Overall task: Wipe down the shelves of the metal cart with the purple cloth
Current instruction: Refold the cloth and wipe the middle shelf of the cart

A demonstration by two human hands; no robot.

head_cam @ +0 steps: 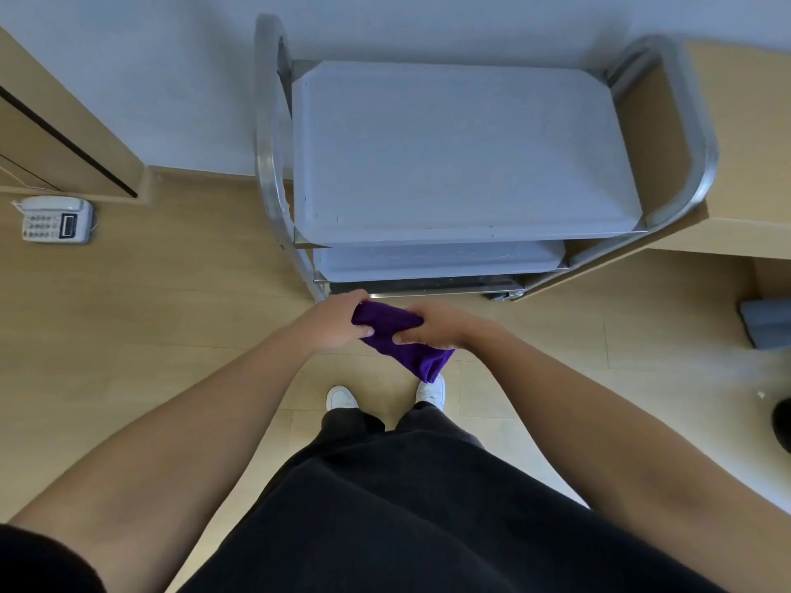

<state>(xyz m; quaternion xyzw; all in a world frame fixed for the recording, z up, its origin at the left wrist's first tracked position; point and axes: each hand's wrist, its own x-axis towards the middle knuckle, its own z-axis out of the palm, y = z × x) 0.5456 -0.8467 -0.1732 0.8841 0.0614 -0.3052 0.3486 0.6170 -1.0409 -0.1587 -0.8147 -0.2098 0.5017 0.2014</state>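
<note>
Before the metal cart (466, 151), left hand (338, 321) and right hand (432, 325) both grip the bunched purple cloth (402, 344).

Toward 12 o'clock, the top shelf (462, 151) of the metal cart (702, 164) covers most of the middle shelf (436, 258) and all but a strip of the bottom shelf (428, 285). The left hand (338, 321) and right hand (436, 325) hide part of the purple cloth (421, 361). At 9 o'clock, the telephone (55, 219) keys are too small to read. At 3 o'clock, the edge cuts off a grey object (768, 323) and a dark object (783, 423).
</note>
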